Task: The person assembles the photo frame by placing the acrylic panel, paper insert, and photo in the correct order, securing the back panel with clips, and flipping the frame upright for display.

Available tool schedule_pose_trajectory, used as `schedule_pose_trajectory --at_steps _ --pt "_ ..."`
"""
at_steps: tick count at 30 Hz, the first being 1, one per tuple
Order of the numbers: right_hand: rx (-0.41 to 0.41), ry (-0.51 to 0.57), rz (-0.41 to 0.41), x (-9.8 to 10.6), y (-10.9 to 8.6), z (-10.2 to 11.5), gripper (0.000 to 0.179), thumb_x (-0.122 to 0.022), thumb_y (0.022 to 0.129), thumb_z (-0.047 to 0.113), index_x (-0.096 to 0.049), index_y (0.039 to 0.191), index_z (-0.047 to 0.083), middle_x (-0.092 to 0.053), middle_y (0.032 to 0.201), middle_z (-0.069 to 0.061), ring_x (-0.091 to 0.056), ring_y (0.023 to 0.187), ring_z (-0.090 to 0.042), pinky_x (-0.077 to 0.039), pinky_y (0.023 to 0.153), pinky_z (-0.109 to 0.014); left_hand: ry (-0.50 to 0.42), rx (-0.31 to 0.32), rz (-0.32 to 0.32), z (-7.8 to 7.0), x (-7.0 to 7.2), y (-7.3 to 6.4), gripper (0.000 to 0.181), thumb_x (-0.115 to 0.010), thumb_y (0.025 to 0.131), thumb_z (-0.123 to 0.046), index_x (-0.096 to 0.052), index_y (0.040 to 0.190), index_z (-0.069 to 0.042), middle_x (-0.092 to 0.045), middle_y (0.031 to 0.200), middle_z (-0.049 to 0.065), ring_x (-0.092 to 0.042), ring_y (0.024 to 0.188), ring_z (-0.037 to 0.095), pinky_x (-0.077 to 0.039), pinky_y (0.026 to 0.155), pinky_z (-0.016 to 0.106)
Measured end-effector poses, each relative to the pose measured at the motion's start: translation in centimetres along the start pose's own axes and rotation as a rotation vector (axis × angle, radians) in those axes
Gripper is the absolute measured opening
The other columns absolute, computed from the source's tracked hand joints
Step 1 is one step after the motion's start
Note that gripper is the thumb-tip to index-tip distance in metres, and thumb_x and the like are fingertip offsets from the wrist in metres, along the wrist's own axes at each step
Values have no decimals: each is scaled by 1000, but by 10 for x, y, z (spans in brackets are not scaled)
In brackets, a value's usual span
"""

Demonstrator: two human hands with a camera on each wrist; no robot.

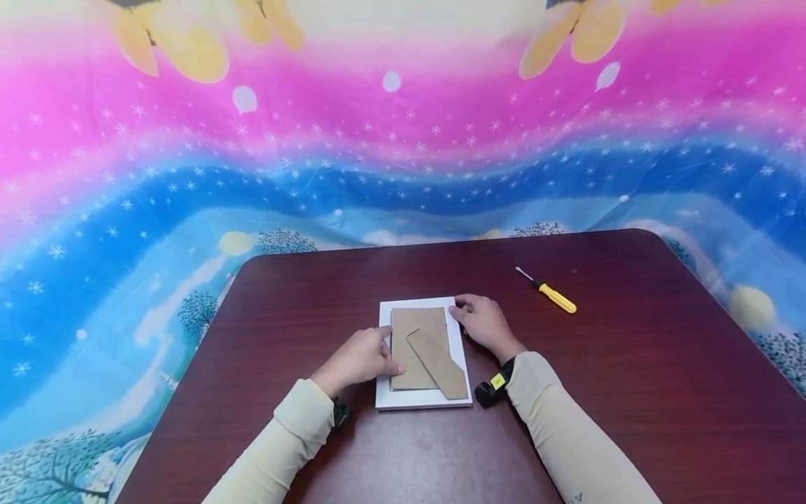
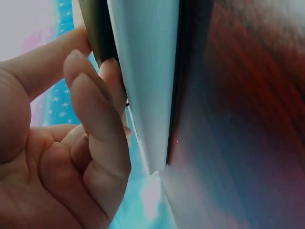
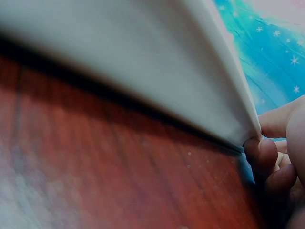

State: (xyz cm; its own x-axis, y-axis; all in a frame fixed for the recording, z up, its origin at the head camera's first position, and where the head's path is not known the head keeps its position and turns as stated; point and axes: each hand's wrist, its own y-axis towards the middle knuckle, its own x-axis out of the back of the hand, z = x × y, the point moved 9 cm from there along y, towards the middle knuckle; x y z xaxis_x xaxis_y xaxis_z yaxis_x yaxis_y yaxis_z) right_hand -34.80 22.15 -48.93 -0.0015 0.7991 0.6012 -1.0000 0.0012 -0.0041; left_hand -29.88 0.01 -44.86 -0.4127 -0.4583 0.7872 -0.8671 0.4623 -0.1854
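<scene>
A white picture frame (image 1: 424, 399) lies back side up on the table. Its brown backing board (image 1: 409, 318) sits within the white border, with a slanted easel leg (image 1: 437, 364) on top. My left hand (image 1: 362, 360) pinches the board's left edge. In the left wrist view the thumb lies on the brown board (image 2: 97, 33), and a fingertip reaches between it and the white frame side (image 2: 147, 86). My right hand (image 1: 485, 322) holds the frame's far right corner. In the right wrist view its fingers (image 3: 264, 155) curl at the corner of the white frame (image 3: 143, 62).
A screwdriver (image 1: 555, 297) with a yellow handle lies on the dark red wooden table (image 1: 630, 392), right of the frame. Behind the table's far edge hangs a colourful printed cloth (image 1: 403, 168).
</scene>
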Motion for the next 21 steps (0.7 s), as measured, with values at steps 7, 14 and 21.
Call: schedule_pose_trajectory --at_steps 7,14,21 --pt "16 -12 -5 2 1 1 42 -59 98 30 -59 132 6 -62 76 -2 -59 66 -17 -49 73 -37 14 -25 11 1 0 2 83 -84 78 -24 -42 141 9 -59 63 -5 -54 54 9 -46 52 27" --pt "4 -17 -5 2 1 -3 41 -59 98 31 -60 131 7 -61 74 -2 -59 65 -17 -48 70 -37 58 -70 23 -3 -7 4 80 -83 78 -26 -45 142 1 -57 63 -6 -52 56 8 -46 56 28" --pt "12 -15 -3 1 2 0 42 -59 98 31 -60 131 6 -62 75 -2 -60 66 -16 -48 73 -37 47 -74 10 -4 -6 5 83 -84 77 -25 -42 144 0 -58 64 -6 -54 58 8 -47 60 29"
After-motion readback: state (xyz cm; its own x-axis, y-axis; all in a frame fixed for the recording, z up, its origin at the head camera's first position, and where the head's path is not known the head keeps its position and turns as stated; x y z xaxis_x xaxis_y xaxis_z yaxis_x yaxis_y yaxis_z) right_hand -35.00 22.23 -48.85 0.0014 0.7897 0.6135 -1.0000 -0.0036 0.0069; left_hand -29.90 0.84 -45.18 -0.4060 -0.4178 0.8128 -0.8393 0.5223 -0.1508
